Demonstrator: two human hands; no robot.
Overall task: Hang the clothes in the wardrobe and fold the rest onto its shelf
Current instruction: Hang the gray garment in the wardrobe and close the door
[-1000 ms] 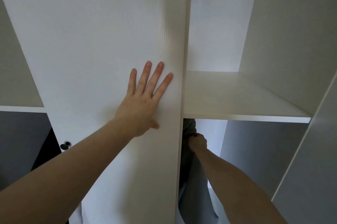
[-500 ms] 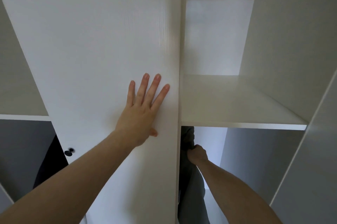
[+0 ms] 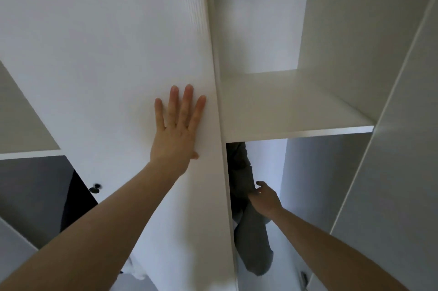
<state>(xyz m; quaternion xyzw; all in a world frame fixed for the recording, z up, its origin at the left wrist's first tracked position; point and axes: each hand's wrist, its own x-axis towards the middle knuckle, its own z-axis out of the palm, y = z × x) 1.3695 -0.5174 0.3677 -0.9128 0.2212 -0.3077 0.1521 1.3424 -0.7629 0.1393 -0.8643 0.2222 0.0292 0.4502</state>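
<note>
My left hand (image 3: 177,129) lies flat, fingers straight, against the white wardrobe door (image 3: 113,53). A grey garment (image 3: 253,238) hangs in the compartment under the white shelf (image 3: 284,110), its top hidden behind the door's edge. My right hand (image 3: 264,198) reaches into that compartment beside the garment, fingers loosely spread and touching the cloth; I see no firm grip. A dark garment (image 3: 73,203) shows in the left compartment behind the door.
A black round knob (image 3: 95,188) sits on the door's lower left. Another white door (image 3: 391,172) stands open on the right. A white shelf edge (image 3: 28,154) crosses the left side. Some white cloth (image 3: 134,269) peeks out below my left forearm.
My right hand has dropped lower along the grey garment and opened from a closed grip near its top. The view has tilted so the shelf sits lower. My left hand stays flat on the door.
</note>
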